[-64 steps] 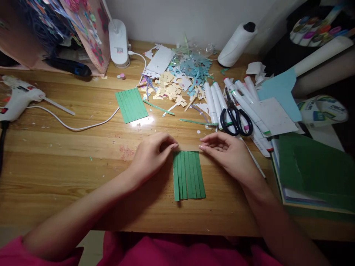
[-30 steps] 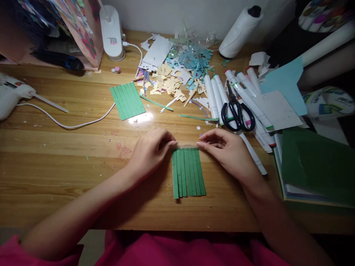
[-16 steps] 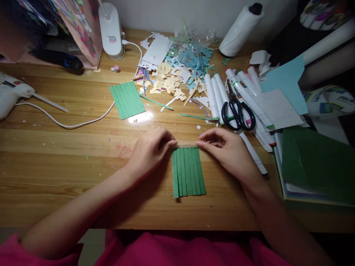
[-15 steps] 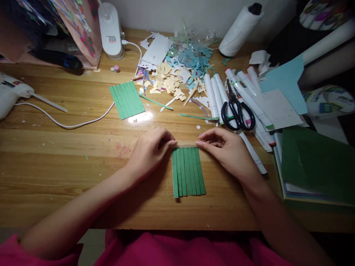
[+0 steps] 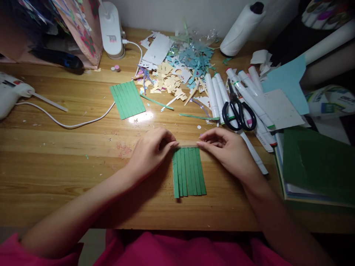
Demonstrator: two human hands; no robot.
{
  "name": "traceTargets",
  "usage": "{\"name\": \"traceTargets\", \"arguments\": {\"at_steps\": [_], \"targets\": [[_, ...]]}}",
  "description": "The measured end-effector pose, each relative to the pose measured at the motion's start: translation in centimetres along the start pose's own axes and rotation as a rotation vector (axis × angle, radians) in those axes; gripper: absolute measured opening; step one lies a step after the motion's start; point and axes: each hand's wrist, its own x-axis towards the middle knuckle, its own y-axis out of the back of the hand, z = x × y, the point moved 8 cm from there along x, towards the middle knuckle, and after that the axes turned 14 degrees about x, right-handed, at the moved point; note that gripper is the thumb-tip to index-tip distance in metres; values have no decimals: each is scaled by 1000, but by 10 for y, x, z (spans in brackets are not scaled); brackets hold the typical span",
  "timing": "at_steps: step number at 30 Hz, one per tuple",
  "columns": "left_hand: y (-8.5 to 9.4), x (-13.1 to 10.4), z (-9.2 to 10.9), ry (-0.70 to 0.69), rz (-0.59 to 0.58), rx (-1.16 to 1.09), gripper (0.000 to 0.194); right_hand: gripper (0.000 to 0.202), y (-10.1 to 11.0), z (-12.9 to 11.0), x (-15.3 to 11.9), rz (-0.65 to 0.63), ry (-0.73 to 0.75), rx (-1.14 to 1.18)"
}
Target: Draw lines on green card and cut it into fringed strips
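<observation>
In front of me lies a row of narrow green paper strips [image 5: 190,171], side by side, with uneven lower ends. A thin see-through strip that looks like clear tape [image 5: 188,146] runs along their top edge. My left hand [image 5: 154,151] pinches its left end between thumb and forefinger, at the upper left corner of the strips. At the upper right corner my right hand [image 5: 227,149] pinches the other end, its remaining fingers curled. Farther back, to the left, lies a green paper square [image 5: 127,99] with parallel lines across it.
Behind the hands are paper scraps [image 5: 177,72] in several colours. Black-handled scissors [image 5: 238,111] rest on white markers [image 5: 255,105] to the right. Dark green sheets [image 5: 316,166] are stacked at far right. A white glue gun [image 5: 13,92] lies at far left, near a white cable [image 5: 72,127].
The see-through strip sits slightly lower, closer against the top of the green strips. Both hands have otherwise hardly moved, and the view has shifted a little.
</observation>
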Motion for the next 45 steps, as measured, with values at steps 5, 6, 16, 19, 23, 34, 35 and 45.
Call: {"name": "traceTargets", "arguments": {"at_steps": [5, 6, 16, 19, 23, 34, 35, 45], "targets": [[-1, 0, 0, 4, -5, 11, 5, 15, 0, -1, 0, -5, -5, -10], [-1, 0, 0, 8, -7, 11, 5, 14, 0, 0, 0, -7, -5, -12], [0, 0, 1, 1, -3, 17, 4, 12, 0, 0, 0, -7, -3, -35], [0, 0, 1, -4, 1, 21, 6, 11, -1, -1, -1, -3, 0, -45], [-1, -1, 1, -4, 5, 28, 7, 12, -1, -1, -2, 4, 11, -73], [0, -2, 4, 5, 12, 55, 5, 14, -1, -1, -2, 4, 9, -109], [0, -2, 5, 5, 15, 57, 5, 13, -1, -1, -2, 6, 9, -110], [2, -3, 7, 32, 32, 124, 5, 16, 1, -4, -3, 68, 32, -138]]}}
